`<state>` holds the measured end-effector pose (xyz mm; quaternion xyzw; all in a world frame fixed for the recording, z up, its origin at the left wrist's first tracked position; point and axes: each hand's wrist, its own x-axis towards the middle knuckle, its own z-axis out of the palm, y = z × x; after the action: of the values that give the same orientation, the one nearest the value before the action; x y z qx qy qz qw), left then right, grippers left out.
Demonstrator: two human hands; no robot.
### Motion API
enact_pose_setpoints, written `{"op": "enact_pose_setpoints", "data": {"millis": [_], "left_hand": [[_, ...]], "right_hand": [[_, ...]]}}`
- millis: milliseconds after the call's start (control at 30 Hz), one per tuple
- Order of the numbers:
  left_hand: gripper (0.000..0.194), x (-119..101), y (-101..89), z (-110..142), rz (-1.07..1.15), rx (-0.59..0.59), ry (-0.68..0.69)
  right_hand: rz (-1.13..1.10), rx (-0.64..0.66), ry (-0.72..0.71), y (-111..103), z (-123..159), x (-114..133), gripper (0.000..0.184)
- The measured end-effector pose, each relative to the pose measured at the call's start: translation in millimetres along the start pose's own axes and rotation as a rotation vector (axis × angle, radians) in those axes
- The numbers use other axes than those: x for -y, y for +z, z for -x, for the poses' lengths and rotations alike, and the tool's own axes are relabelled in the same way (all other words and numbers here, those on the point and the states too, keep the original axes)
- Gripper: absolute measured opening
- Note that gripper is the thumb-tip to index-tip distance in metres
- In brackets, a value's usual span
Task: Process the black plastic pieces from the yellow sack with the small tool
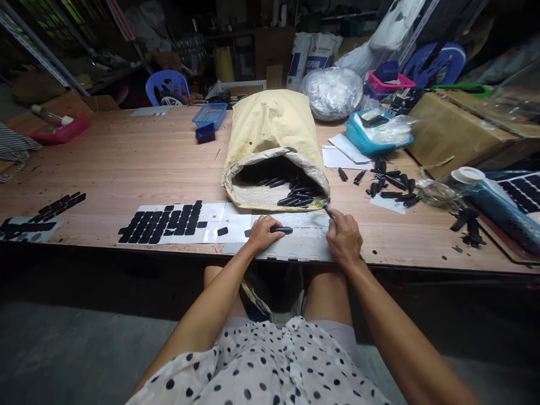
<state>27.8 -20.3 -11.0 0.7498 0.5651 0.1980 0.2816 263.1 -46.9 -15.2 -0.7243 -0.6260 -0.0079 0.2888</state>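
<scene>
My left hand (264, 232) is closed on a small, long black plastic piece (283, 229) above the grey-white sheet (291, 248) at the table's front edge. To its right, my right hand (345, 237) grips a thin dark stick-like tool (330, 212), whose tip reaches the lip of the sack by a yellow-green spot (320, 203); its exact kind is not clear. Just beyond both hands lies a yellowish woven sack (272, 121) with its mouth towards me. Several similar black pieces (300, 194) lie inside the mouth. Flat black pads (147, 225) stand in rows on white sheets to the left.
More black pieces (394, 183) lie scattered on the right, near a blue basket (358, 138) with plastic bags. A cardboard box (459, 126) stands behind them. At the back left are a blue tray (210, 115) and a red tray (63, 130). Black scraps (470, 225) lie far right.
</scene>
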Motion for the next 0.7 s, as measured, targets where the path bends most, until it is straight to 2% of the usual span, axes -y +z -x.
{"op": "enact_pose_setpoints", "data": {"millis": [67, 133, 233, 400, 567, 700], "left_hand": [[0.016, -2.3, -0.8, 0.4, 0.0, 0.008, -0.023], [0.015, -3.9, -0.6, 1.2, -0.004, 0.007, -0.031], [0.017, -4.5, 0.7, 1.5, -0.012, 0.002, -0.032], [0.02, -3.3, 3.1, -0.2, -0.015, 0.007, -0.026], [0.018, -3.8, 4.4, -0.2, -0.02, -0.001, -0.022], [0.019, -5.2, 4.3, 0.4, -0.004, -0.009, -0.018]], "right_hand": [[-0.167, 0.003, -0.062, -4.7, 13.4, 10.5, 0.039], [-0.307, 0.069, -0.129, -6.3, 28.9, 23.4, 0.039], [-0.408, 0.142, -0.177, -5.0, 48.0, 41.5, 0.037], [-0.398, 0.115, -0.172, 0.9, 62.5, 54.9, 0.037], [-0.335, 0.154, -0.15, 5.1, 65.0, 52.6, 0.038], [-0.352, 0.102, -0.141, 1.0, 63.4, 47.8, 0.039]]}}
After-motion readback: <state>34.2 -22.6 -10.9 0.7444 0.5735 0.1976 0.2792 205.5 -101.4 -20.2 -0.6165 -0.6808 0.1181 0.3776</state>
